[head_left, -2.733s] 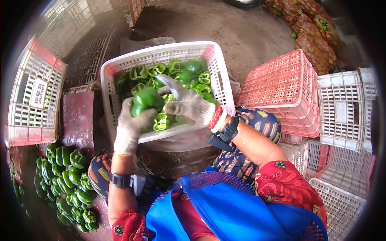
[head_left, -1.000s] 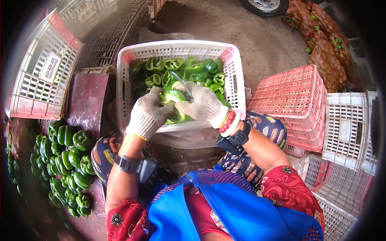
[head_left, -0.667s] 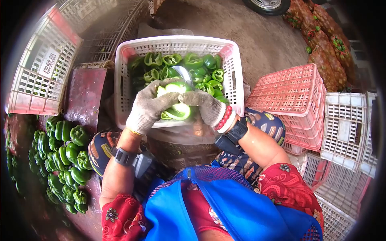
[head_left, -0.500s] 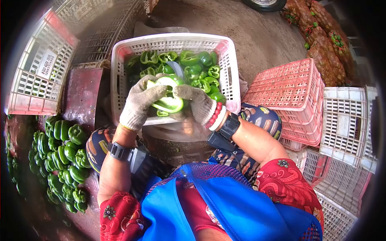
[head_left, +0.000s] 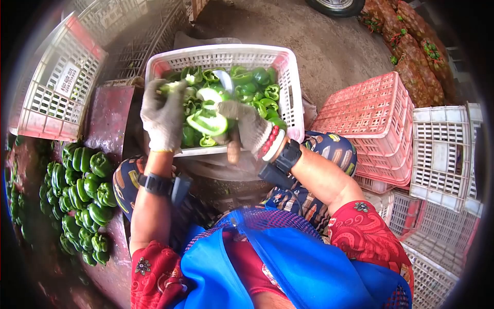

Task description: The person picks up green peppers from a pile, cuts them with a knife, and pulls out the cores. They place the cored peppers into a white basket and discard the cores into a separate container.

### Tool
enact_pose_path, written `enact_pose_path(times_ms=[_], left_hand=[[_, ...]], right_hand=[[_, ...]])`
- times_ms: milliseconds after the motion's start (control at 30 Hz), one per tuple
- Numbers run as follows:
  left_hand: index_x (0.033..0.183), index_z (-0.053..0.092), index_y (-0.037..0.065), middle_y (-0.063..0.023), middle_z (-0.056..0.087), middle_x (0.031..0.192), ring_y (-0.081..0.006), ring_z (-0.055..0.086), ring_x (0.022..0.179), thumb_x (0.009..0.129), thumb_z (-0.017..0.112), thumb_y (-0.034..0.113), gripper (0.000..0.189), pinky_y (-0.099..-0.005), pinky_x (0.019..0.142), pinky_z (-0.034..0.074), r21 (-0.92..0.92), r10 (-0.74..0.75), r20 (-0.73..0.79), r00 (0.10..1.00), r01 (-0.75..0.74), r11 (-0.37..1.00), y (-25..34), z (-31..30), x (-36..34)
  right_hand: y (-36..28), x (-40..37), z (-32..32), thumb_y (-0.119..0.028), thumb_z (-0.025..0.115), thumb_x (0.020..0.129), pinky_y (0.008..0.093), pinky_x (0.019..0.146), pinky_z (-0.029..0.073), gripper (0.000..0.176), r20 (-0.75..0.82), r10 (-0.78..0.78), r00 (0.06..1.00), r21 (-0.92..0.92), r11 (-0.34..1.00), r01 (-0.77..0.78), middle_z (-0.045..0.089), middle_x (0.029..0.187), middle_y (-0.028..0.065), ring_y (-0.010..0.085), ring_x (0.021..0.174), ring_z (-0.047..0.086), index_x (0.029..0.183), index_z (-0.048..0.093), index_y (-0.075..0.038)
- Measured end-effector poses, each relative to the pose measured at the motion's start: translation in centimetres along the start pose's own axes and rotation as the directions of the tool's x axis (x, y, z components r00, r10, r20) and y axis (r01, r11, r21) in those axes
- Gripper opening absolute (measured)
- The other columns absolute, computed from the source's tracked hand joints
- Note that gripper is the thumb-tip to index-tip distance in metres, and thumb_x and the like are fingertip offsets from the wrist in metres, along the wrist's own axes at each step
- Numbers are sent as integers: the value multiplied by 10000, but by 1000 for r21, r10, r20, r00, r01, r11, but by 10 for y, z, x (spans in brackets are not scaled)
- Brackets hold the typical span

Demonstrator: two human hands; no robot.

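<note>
My right hand (head_left: 246,126), in a dirty knitted glove, grips a knife; its wooden handle (head_left: 233,152) sticks out below the palm and its curved blade (head_left: 225,80) points up over the crate. At that hand's fingertips is a cut-open green bell pepper (head_left: 207,122), pale inside face showing. My left hand (head_left: 163,116), also gloved, is apart from it over the crate's left side, fingers closed around a pale green pepper core (head_left: 174,87), partly hidden and blurred. Below both hands a white plastic crate (head_left: 221,50) holds many cut green peppers (head_left: 249,85).
Whole green peppers (head_left: 85,193) lie heaped on a reddish surface at my left. A labelled crate (head_left: 60,77) stands beyond them. Stacked pink crates (head_left: 360,110) and white crates (head_left: 440,154) are on my right. Filled mesh sacks (head_left: 411,56) and a wheel (head_left: 337,4) are farther back.
My left hand has pulled away from the pepper to the left, carrying the pale core. The opened pepper stays by my right hand, which still holds the knife.
</note>
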State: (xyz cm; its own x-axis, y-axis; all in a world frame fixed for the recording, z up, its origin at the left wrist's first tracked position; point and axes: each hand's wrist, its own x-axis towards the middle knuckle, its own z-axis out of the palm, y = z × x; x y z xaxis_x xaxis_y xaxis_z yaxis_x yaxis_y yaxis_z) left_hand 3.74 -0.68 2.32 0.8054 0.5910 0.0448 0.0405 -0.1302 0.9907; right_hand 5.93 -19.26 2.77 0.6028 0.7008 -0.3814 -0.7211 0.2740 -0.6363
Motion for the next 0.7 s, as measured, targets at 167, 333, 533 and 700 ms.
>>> enact_pose_path(times_ms=[167,333,533,700], left_hand=[[1001,632,125,5,589,779,-103,544,617,1003,691,497,376,-233,543,446,-491,-506,328,798,602,630,-15,-9,18],[970,638,155,-8,589,707,-117,431,491,1049,469,656,535,-284,448,322,-325,-569,624,535,840,434,-23,0,-11],[1102,640,131,-3,646,833,-145,612,614,1102,387,591,525,-267,466,468,-139,-734,613,293,954,266,-27,23,-26],[1103,673,62,-32,695,887,-132,673,744,1100,508,423,396,-275,566,538,-59,-776,585,236,966,250,-26,6,-6]], right_hand=[[-15,14,-30,-460,825,862,361,557,553,826,-42,-223,974,-937,347,39,724,920,133,240,736,739,1537,475,-137],[-31,0,-20,-396,799,927,248,631,496,684,-298,-173,939,-790,597,-140,662,873,23,98,726,591,1501,555,-115],[1,1,-20,-203,804,880,339,832,544,364,-48,-273,961,-792,596,130,653,921,21,156,847,658,1190,681,-59],[-23,14,-19,-74,733,897,266,689,569,302,-153,77,985,-376,917,-130,654,898,42,127,690,659,1176,635,-13]])
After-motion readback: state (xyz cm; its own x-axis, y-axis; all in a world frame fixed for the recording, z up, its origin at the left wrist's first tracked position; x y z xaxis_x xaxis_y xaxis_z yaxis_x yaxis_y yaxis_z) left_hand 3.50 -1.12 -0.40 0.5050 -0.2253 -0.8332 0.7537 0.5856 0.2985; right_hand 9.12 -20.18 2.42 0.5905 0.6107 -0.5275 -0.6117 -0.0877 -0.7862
